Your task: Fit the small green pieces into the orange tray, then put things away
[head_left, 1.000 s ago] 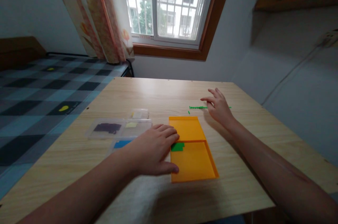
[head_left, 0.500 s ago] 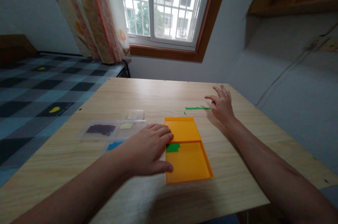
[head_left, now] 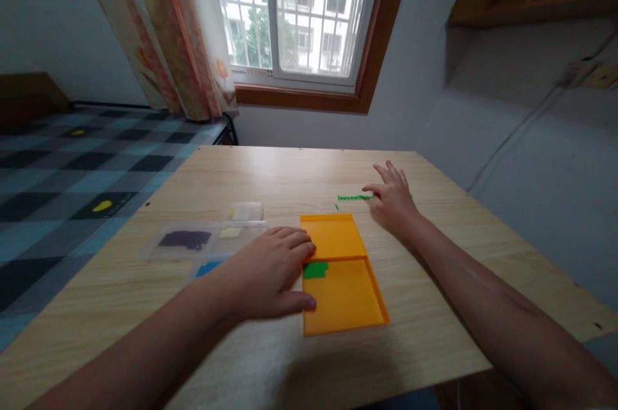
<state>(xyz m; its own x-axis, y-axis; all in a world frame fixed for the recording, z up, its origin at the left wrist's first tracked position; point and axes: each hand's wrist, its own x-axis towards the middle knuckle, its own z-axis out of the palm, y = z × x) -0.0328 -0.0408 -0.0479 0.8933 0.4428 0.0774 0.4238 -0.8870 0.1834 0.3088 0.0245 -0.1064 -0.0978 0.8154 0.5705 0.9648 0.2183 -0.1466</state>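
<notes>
An orange two-compartment tray (head_left: 347,300) lies on the wooden table (head_left: 290,178). A flat patch of green pieces (head_left: 315,270) sits in the near compartment's far left corner. My left hand (head_left: 268,275) rests flat against the tray's left rim, fingers together and stretched out, holding nothing. My right hand (head_left: 393,201) lies palm down beyond the tray, fingers spread, its fingertips at the right end of a row of small green pieces (head_left: 353,197). One loose green piece (head_left: 337,207) lies just left of the row.
Clear plastic boxes sit left of the tray: one with dark purple pieces (head_left: 186,240), one with yellow pieces (head_left: 230,232), one with blue pieces (head_left: 208,268), a small box (head_left: 246,210) behind. A checked bed (head_left: 72,165) lies left, a window (head_left: 294,11) ahead, a wall right.
My right hand drew back left along the green row, now covering its right end. My left hand stays on the tray rim. The view shifted slightly.
</notes>
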